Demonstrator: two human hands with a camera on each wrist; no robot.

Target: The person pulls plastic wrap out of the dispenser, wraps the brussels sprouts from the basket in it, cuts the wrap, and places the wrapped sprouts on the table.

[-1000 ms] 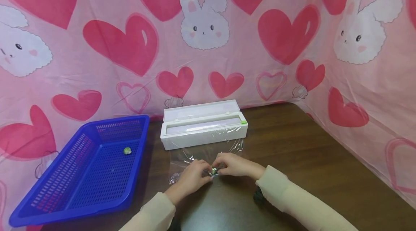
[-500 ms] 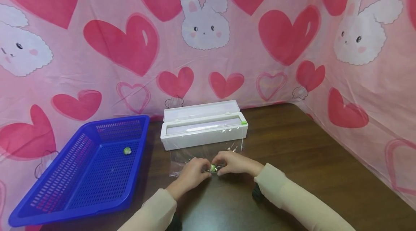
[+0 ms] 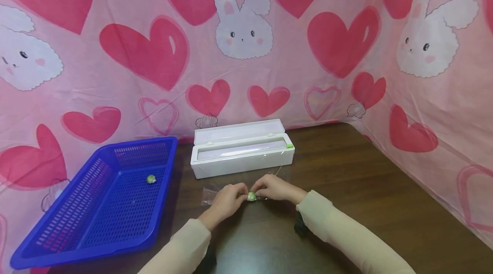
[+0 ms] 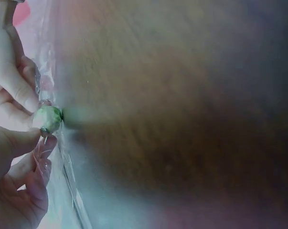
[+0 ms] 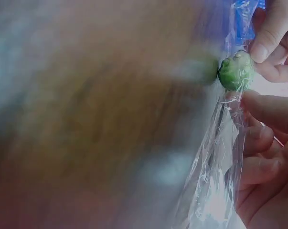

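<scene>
A small Brussels sprout [image 3: 252,197] lies between the two hands over the table, rolled in clear cling film [image 5: 229,138]. My left hand [image 3: 227,200] pinches the film at the left of the sprout [image 4: 48,119], its thumb tip right at the sprout's side. From the other side my right hand [image 3: 275,187] grips the film, thumb and index finger against the sprout [image 5: 236,71]. Beyond the hands, the film reaches toward a white cling film dispenser box [image 3: 242,165], whose lid stands up; a roll [image 3: 242,150] shows inside.
On the left stands a blue plastic basket [image 3: 154,231] with another small green sprout [image 3: 151,179] inside. A green slider [image 3: 289,146] sits at the dispenser's right end. The brown wooden table [image 3: 346,171] meets a pink heart-patterned cloth [image 3: 289,64] behind and to the right.
Both hands have moved slightly away from the body, toward the dispenser, turning the sprout along. The flat film in front of the box has shortened and its loose left edge has gathered into a narrower strip.
</scene>
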